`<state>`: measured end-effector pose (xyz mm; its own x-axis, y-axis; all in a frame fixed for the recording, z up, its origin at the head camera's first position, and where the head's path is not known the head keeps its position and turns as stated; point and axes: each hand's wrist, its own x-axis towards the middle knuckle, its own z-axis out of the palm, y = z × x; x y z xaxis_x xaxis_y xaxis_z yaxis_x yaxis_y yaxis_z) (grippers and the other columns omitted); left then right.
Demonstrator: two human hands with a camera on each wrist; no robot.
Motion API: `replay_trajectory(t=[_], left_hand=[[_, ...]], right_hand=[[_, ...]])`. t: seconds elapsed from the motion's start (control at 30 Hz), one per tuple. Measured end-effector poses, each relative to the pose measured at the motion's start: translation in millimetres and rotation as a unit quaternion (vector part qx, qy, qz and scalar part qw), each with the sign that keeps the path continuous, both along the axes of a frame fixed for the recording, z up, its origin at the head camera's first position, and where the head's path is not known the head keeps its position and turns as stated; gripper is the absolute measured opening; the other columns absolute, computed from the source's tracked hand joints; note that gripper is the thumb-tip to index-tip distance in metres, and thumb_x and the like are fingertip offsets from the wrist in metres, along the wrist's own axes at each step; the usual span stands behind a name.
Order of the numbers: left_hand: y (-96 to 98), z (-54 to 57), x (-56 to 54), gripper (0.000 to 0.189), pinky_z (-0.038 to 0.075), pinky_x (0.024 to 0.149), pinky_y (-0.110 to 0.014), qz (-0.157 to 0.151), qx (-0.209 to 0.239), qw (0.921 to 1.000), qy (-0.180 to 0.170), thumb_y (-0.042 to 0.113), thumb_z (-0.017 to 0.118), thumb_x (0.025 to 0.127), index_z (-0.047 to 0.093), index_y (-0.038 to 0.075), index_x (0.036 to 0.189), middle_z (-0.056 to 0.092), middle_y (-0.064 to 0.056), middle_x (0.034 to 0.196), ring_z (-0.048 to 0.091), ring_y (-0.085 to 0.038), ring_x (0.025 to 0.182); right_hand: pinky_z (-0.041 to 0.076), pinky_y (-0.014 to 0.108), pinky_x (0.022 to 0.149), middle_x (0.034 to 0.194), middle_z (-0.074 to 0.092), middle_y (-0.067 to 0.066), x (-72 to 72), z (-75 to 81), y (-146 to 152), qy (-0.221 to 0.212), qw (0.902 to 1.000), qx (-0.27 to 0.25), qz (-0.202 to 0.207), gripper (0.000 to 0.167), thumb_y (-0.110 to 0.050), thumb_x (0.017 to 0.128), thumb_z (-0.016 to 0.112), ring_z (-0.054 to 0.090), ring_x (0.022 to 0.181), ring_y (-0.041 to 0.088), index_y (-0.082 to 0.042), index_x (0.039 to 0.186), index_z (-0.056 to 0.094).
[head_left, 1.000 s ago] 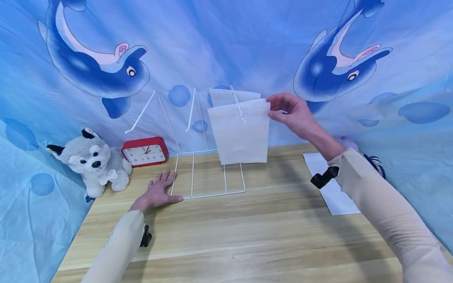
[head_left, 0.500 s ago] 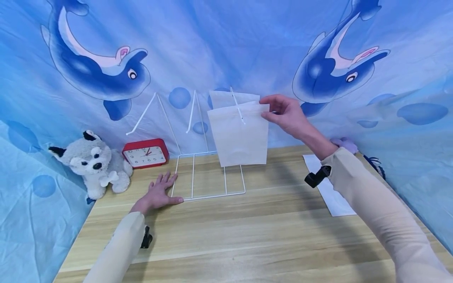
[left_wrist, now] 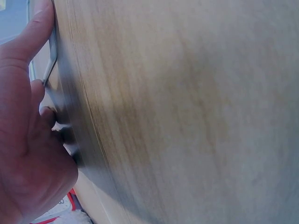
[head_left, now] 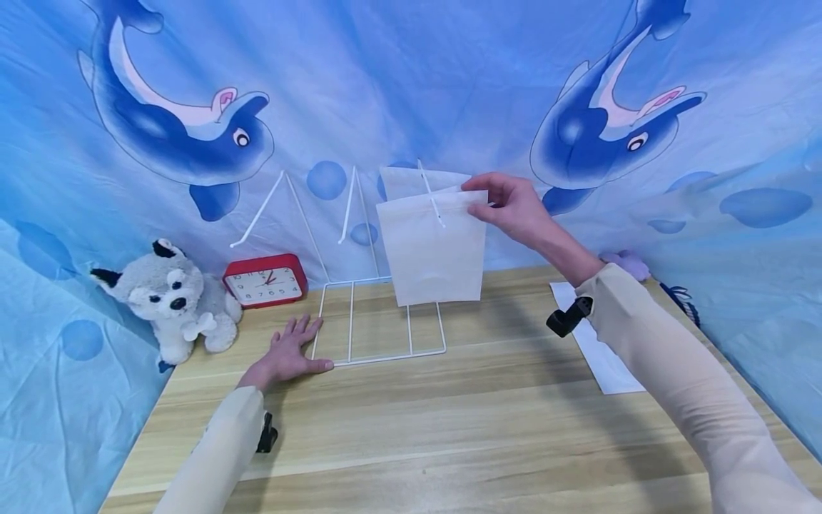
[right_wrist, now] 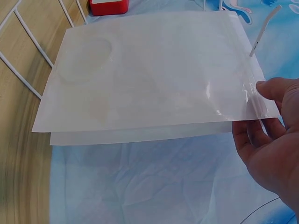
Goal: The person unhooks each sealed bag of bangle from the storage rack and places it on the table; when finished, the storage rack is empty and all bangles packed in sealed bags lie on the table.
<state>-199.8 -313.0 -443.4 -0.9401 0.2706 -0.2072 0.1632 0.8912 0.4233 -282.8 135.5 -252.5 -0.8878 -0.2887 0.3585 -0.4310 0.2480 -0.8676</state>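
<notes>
A flat white packet (head_left: 432,250) with a glossy clear strip along its top hangs on a prong of the white wire rack (head_left: 379,359). In the right wrist view the packet (right_wrist: 154,74) shows a faint round outline. A second white packet (head_left: 411,180) hangs behind it, mostly hidden. My right hand (head_left: 514,207) pinches the front packet's upper right corner between thumb and fingers. My left hand (head_left: 289,353) rests spread on the table and the left end of the rack's base, its thumb along the front wire (left_wrist: 52,51).
A red clock (head_left: 266,280) and a grey husky plush (head_left: 180,300) stand left of the rack. At the right, a white sheet-like item (head_left: 600,350) lies partly under the right arm, near a purple object (head_left: 626,264). A blue dolphin-print cloth (head_left: 411,86) hangs behind.
The right hand, still pinching the corner, has moved a little to the left, and the front packet's upper right corner has shifted slightly left and down. The left hand has stayed in place.
</notes>
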Motion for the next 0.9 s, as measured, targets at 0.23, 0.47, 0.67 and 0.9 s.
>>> replay_trajectory(t=[0.23,0.47,0.67,0.9], left_hand=[[-0.4,-0.9,1.9,0.107,-0.002,0.109,-0.073,0.002,-0.005,1.0,-0.003,0.058,0.073,0.081,0.023,0.002,0.158,0.01,-0.033,0.16,-0.001,-0.056,0.144],[0.7,-0.8,1.8,0.108,-0.001,0.109,-0.073,0.002,-0.005,1.0,-0.004,0.058,0.074,0.081,0.023,0.002,0.158,0.01,-0.032,0.16,-0.001,-0.056,0.144],[0.6,-0.9,1.7,0.108,-0.001,0.109,-0.073,0.003,-0.01,0.9999,-0.007,0.059,0.073,0.081,0.022,0.003,0.158,0.009,-0.032,0.16,-0.001,-0.055,0.145],[0.1,-0.2,0.6,0.109,-0.001,0.109,-0.073,0.005,-0.013,0.9999,-0.01,0.06,0.072,0.081,0.021,0.004,0.158,0.009,-0.032,0.161,0.0,-0.055,0.145]], right_hand=[[0.052,0.022,0.069,0.11,0.069,0.017,-1.1,1.1,-1.9,0.006,0.9997,0.02,0.014,0.031,0.001,0.092,0.069,0.063,0.079,0.021,0.0,0.124,0.067],[0.05,0.023,0.064,0.109,0.07,0.017,-0.8,1.6,-2.1,0.011,0.9988,0.041,0.025,0.03,-0.001,0.095,0.066,0.06,0.074,0.025,-0.003,0.125,0.068],[0.038,0.024,0.054,0.089,0.069,0.016,-1.1,1.8,-2.0,0.021,0.9981,0.054,0.02,0.028,-0.004,0.097,0.065,0.049,0.063,0.023,-0.006,0.125,0.07],[0.031,0.025,0.049,0.078,0.064,0.017,0.9,2.4,-0.1,0.028,0.9975,0.061,0.02,0.027,-0.006,0.098,0.065,0.041,0.056,0.017,-0.007,0.124,0.07]])
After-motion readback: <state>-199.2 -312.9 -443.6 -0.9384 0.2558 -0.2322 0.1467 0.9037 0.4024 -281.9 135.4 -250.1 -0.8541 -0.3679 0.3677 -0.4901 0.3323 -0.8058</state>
